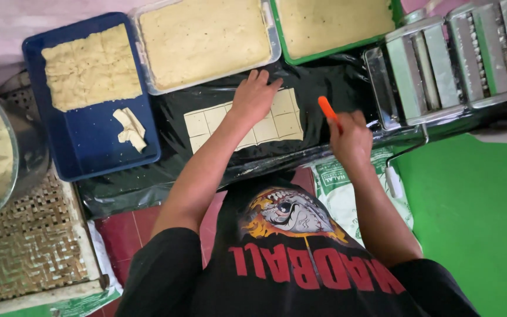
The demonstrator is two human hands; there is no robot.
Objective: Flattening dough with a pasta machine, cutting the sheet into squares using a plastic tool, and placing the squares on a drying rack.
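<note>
I see the left hand lying flat, fingers spread, on the pale dough sheet cut into squares, which lies on the black plastic sheet. The right hand has its grip closed around an orange-handled tool, just beside the dough. A blue tray with dough scraps is at the left.

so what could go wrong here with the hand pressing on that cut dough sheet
The left hand presses flat on the pale scored dough sheet and may smear or stretch the cut squares. The right hand grips an orange-handled tool close to the left hand's fingers, so a slip could nick them or the black plastic sheet.
</note>
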